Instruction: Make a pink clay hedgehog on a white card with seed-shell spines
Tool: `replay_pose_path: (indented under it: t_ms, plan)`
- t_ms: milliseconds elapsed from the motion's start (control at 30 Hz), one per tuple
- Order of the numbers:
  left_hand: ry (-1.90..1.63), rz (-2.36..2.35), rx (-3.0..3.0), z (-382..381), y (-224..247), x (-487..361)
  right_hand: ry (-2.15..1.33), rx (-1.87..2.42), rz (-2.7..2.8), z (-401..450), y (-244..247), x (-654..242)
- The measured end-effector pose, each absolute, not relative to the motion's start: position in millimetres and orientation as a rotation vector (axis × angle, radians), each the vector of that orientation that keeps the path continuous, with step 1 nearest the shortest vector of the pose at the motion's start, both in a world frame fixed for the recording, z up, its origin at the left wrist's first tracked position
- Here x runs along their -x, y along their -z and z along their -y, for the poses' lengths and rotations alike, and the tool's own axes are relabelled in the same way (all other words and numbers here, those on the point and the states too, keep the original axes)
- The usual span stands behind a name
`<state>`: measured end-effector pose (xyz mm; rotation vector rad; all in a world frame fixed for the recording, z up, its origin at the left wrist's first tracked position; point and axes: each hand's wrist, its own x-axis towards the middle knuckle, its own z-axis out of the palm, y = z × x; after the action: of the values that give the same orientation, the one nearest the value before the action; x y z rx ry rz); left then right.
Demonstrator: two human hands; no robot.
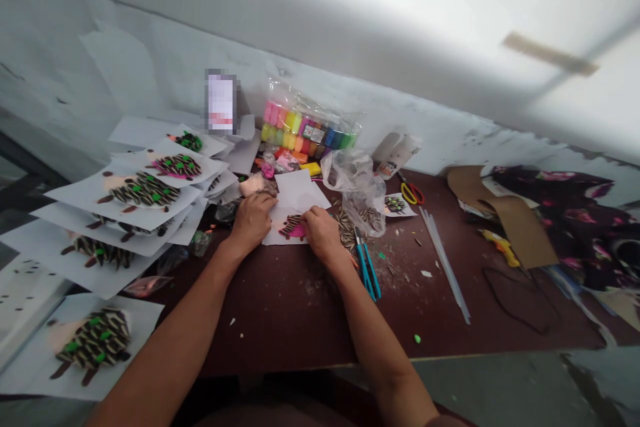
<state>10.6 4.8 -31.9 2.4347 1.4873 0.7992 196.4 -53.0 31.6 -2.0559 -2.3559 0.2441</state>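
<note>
A white sheet (300, 192) lies on the dark red table, bearing a small pink clay figure (291, 227) with rows of striped sunflower seeds. My left hand (253, 220) rests at the sheet's left edge, its fingers bent and together; whatever is under them is hidden. At the figure's right side, my right hand (321, 230) has its fingertips pinched together over the pink clay. Anything between those fingertips is too small to make out. Loose seeds (349, 228) are heaped just right of this hand, partly beneath a clear plastic bag (356, 180).
Teal-handled scissors (369, 270) lie right of my right forearm; yellow-and-red scissors (411, 193) lie farther back. Stacked sheets with seed hedgehogs (145, 197) stand at left. Coloured clay packs (310, 132) lean on the wall. Glue sticks (447, 267) and a yellow glue gun (501, 248) are at right.
</note>
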Motion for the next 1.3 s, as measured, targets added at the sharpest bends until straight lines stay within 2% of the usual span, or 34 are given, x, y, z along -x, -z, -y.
replay_pose_path:
  t_ms: [933,1300]
  plan:
    - [-0.742,-1.499,-2.446,-1.6,26.7,-11.2,-0.240,1.911,2.259,58.2,-24.4,-205.1]
    - [-0.730,-1.510,-2.438,-1.5,25.7,-11.3,-0.227,1.983,2.298,55.9,-26.6,-201.6]
